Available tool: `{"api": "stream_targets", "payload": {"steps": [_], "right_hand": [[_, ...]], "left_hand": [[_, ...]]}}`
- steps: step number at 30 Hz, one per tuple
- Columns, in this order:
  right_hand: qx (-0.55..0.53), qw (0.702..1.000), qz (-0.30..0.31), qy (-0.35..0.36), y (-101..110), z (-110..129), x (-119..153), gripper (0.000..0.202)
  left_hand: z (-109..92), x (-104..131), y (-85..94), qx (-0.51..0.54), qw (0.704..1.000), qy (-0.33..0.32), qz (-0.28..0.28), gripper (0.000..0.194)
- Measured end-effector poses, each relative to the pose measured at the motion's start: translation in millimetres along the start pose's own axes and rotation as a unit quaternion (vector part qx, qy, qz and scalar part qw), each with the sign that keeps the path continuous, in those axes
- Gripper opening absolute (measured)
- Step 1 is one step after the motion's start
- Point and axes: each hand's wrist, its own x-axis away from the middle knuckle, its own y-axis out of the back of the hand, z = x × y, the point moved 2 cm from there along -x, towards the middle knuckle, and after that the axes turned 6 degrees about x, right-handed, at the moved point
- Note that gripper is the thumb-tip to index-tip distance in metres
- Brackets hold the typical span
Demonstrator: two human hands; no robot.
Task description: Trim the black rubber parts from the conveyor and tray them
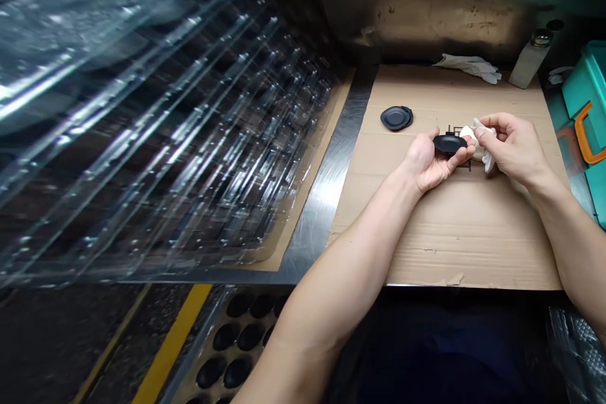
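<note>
My left hand [428, 161] is closed around a small black oval part [450, 143], which looks like a plastic case or lid, held above the cardboard. Beside it my right hand [514, 145] pinches a crumpled white cloth or tissue [487, 151], close to the left fingertips. A second round black part [396, 118], dark and shallow with a small tab at its edge, lies on the cardboard sheet [407, 221] to the left of my hands.
Stacked clear plastic trays [189, 126] fill the left side. White gloves [468, 66] and a bottle with a metal cap [531, 60] are at the back. A teal toolbox [587, 82] with an orange latch stands right. Below the edge, a tray [227, 353] holds several round black pieces.
</note>
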Motion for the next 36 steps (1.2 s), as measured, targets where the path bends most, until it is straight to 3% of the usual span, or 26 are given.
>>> {"api": "stream_targets", "payload": {"steps": [4,7,11,16,24,36], "right_hand": [[0.022,0.999,0.048,0.005,1.3,12.5,5.2,0.037],[0.109,0.992,0.053,0.046,2.4,15.8,5.5,0.034],[0.270,0.954,0.045,0.121,0.8,12.9,5.9,0.026],[0.360,0.920,0.075,0.138,-0.5,12.4,10.2,0.030],[0.381,0.907,0.073,0.162,-6.1,18.5,11.8,0.031],[0.376,0.912,0.072,0.145,-5.5,16.0,9.1,0.029]], "left_hand": [[2.0,-2.2,0.7,-0.006,1.000,-0.009,-0.012,0.059],[7.5,-5.0,1.9,-0.027,0.999,-0.028,-0.025,0.054],[17.6,-11.0,5.6,-0.128,0.989,-0.069,-0.030,0.049],[25.6,-16.3,9.3,-0.232,0.965,-0.121,-0.017,0.059],[32.4,-25.0,13.3,-0.293,0.940,-0.173,-0.034,0.057],[35.7,-19.0,8.0,-0.310,0.934,-0.176,-0.035,0.058]]}}
